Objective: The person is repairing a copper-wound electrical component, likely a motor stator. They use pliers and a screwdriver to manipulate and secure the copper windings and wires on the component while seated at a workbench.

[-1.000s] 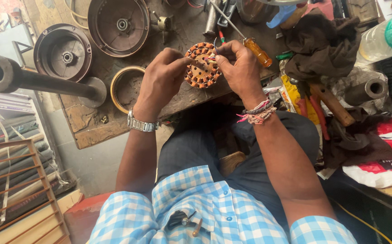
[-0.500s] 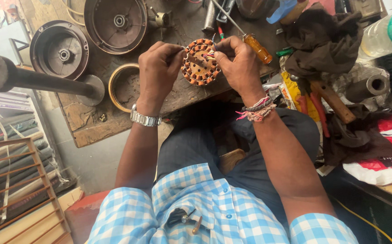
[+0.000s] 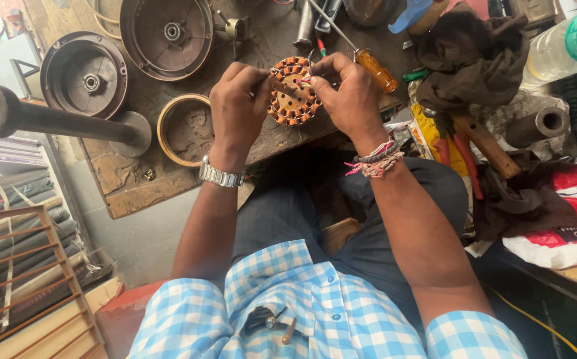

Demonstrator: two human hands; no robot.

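Two bent arms meet — left hand [image 3: 238,106] and right hand [image 3: 345,96] pinch the copper-wound stator [image 3: 293,91].

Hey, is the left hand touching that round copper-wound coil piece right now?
Touching. The head view shows left hand fingers gripping the coil piece's left edge.

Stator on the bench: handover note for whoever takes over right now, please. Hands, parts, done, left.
Left hand: grips the stator by its left edge, above the bench.
Right hand: fingertips pinch the wires at the stator's upper right rim.
Parts: screwdriver lies just right of the hands; two round covers and a ring lie to the left.
Done: copper coils sit all round the stator.
Left: wire ends loose, covers off.
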